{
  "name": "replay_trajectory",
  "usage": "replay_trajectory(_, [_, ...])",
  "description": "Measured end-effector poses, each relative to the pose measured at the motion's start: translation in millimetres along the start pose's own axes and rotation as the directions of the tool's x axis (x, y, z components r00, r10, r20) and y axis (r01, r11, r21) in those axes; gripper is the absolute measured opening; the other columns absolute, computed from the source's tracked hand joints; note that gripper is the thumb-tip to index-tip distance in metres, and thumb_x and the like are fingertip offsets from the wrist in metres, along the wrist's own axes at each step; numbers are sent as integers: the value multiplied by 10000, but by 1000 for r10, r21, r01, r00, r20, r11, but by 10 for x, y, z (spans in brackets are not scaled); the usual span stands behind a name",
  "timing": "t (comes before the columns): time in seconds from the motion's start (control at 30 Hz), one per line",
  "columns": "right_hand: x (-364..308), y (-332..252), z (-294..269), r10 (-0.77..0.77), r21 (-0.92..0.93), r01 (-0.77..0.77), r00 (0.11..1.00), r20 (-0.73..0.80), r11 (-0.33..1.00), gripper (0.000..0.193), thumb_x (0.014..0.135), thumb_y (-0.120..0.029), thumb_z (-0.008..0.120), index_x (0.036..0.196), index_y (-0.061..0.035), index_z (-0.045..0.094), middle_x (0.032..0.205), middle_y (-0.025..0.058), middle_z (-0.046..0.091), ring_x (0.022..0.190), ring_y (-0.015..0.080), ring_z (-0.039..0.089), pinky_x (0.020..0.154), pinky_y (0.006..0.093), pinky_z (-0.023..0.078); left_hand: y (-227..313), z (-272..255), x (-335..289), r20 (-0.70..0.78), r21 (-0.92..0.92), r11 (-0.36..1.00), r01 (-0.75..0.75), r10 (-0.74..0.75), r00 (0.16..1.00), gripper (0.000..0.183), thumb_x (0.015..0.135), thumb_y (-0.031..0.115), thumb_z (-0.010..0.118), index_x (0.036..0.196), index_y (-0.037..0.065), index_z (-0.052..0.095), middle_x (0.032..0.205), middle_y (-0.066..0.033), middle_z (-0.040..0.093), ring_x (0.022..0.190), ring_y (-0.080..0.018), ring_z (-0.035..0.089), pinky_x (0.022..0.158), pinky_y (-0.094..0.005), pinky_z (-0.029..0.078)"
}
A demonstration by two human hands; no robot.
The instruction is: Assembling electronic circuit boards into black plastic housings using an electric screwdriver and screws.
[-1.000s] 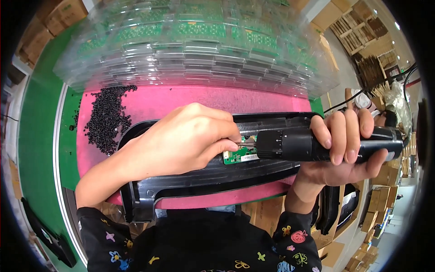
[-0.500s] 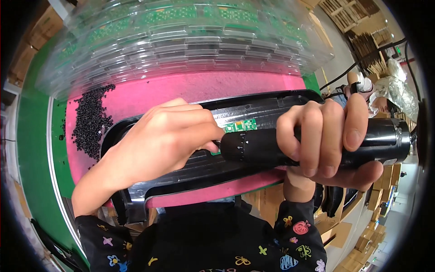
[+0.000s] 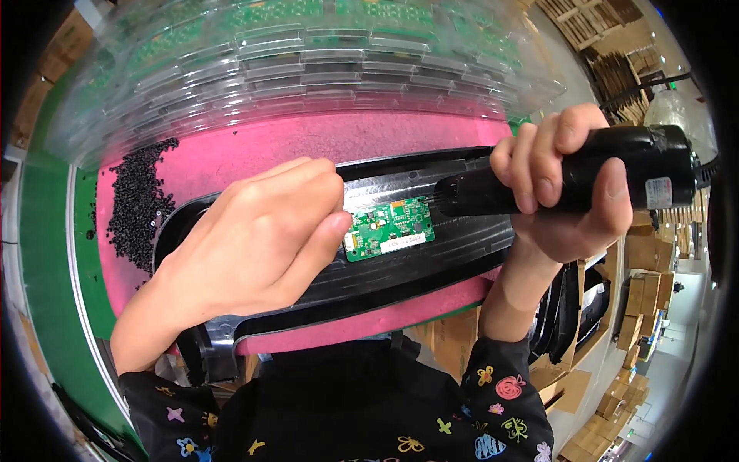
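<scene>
A black electric screwdriver [image 3: 650, 165] lies in my right hand [image 3: 566, 185], its narrow end pointing left. Its tip is at the right edge of a green circuit board [image 3: 392, 223]. That board rests inside a long black plastic housing [image 3: 362, 289] with raised side walls. My left hand [image 3: 265, 231] is closed over the housing's left part, thumb against the curled fingers by the board's left edge. Whatever the fingers may hold is hidden.
Small black screws [image 3: 137, 204] lie heaped on the pink mat [image 3: 289, 138] at the left. Stacked clear plastic trays [image 3: 308, 65] with green circuit boards stand at the back. To the right are cardboard boxes [image 3: 643, 296] and an open carton [image 3: 570, 369] holding black parts.
The screwdriver has moved up and right and turned slightly, uncovering most of the circuit board. My left hand has shifted slightly left, off the spot by the screwdriver's tip.
</scene>
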State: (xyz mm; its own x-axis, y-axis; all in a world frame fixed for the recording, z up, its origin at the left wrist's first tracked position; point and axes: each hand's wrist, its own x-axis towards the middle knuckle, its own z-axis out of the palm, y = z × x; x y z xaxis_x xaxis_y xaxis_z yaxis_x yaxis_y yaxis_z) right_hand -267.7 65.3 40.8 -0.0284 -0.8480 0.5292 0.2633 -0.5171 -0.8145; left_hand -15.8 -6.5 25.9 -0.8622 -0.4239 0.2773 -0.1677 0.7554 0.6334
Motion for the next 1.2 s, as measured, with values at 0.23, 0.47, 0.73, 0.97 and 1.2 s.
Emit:
replay_trajectory(0.23, [-1, 67, 7, 39, -92, -40, 999, -10, 995, 398, 915, -419, 521, 981, -27, 491, 623, -5, 469, 484, 96, 407, 535, 266, 350, -120, 140, -28, 89, 10, 996, -93, 91, 992, 171, 795, 114, 709, 794, 8, 575, 778, -111, 559, 756, -302, 566, 668, -400, 476])
replay_trajectory(0.47, [14, 96, 45, 56, -83, -54, 998, 16, 995, 382, 894, -413, 554, 953, -42, 481, 599, -10, 463, 459, 94, 402, 513, 262, 344, -152, 191, -88, 133, 52, 991, -126, 118, 984, 202, 747, 191, 737, 848, 28, 673, 958, -47, 701, 846, -217, 626, 729, -350, 532])
replay_trajectory(0.73, [46, 174, 76, 80, -87, -72, 992, 97, 994, 380, 869, -405, 591, 950, -53, 470, 598, -5, 470, 443, 87, 396, 466, 264, 333, -111, 138, -113, 223, 120, 992, -39, 11, 975, 223, 823, 257, 680, 840, 35, 670, 1093, -24, 708, 834, -250, 671, 701, -379, 522])
replay_trajectory(0.97, [-68, 79, 232, 36, -197, -48, 997, -62, 979, 461, 837, -450, 625, 992, -37, 492, 615, -11, 497, 455, 99, 439, 468, 253, 343, -127, 176, -117, 197, 75, 997, 0, -15, 980, 214, 822, 242, 693, 816, 28, 680, 1043, -41, 721, 798, -265, 679, 658, -375, 531])
replay_trajectory(1.2, [-100, -74, 311, -184, 337, 185, 982, -34, 923, 330, 849, -322, 685, 964, -73, 502, 641, -30, 563, 501, 72, 541, 568, 211, 429, -87, 117, -59, 51, -92, 996, -11, 16, 999, 144, 736, 102, 776, 822, 9, 708, 900, -107, 732, 790, -255, 713, 655, -334, 570])
